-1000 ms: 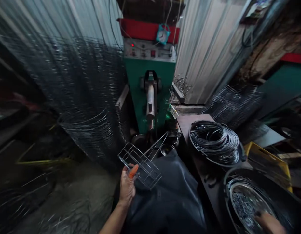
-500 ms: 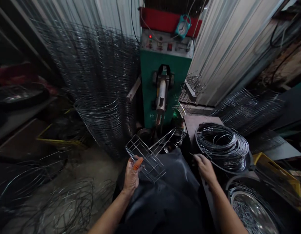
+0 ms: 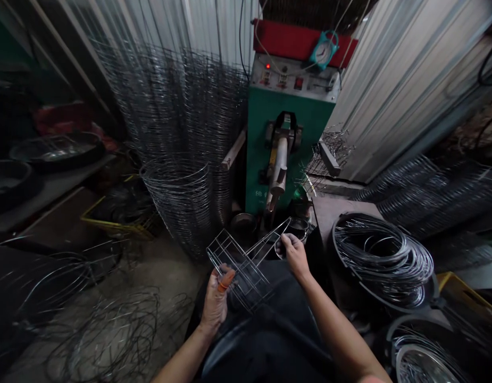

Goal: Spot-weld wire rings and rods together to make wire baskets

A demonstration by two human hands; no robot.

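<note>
A small wire grid frame (image 3: 246, 274) with a long, narrow wire arm reaching up to the right is held over dark cloth on my lap. My left hand (image 3: 217, 298) grips its left side, with an orange cover on the thumb. Near the far end of the wire arm is my right hand (image 3: 292, 254), its fingers closed together; what they pinch, if anything, is too small to make out. Beyond the frame stands a green machine (image 3: 257, 133) with a metal rod (image 3: 280, 159) slanting down towards it.
Stacked wire rings (image 3: 177, 186) stand left of the machine. A black basin (image 3: 336, 250) of wire rings and another tub (image 3: 389, 340) holding a metal bowl (image 3: 423, 364) are at the right. Loose wires (image 3: 114, 330) cover the floor at left.
My right hand has moved left and up, from beside the black basin to the frame's wire arm. My left hand keeps its hold. The view has shifted, placing the machine farther right.
</note>
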